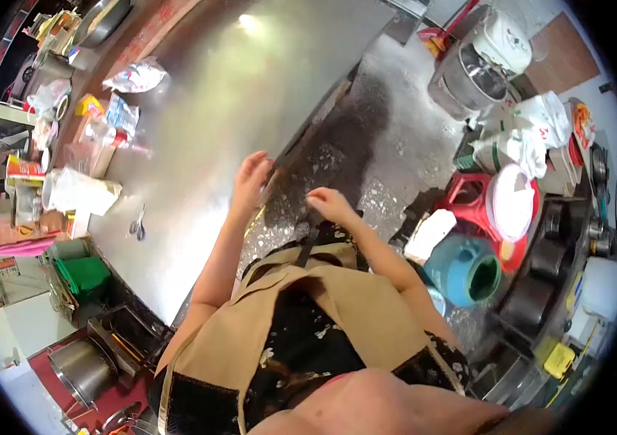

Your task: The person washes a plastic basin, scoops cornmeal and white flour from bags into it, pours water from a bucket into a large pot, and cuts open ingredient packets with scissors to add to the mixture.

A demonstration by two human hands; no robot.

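Note:
My left hand [253,178] is raised over the near edge of the metal-topped table [200,109], its fingers loosely bent and apart, with nothing visible in them. To its right, my right hand [333,205] hangs over the floor in front of my body. Its fingers are half curled, and I see nothing held. A gap separates the two hands. Below them, a tan apron [229,326] with black parts lies over my dark flowered clothing, and a dark strap [310,246] runs up its middle. A pair of scissors [137,223] lies on the tabletop, left of my left hand.
Plastic packets [137,75], a clear bottle [109,135] and a white bag [84,192] line the table's left side. At right stand a mixer with a steel bowl [468,80], a red stool [466,199] and a blue-green jar [461,268]. The floor [374,167] looks wet.

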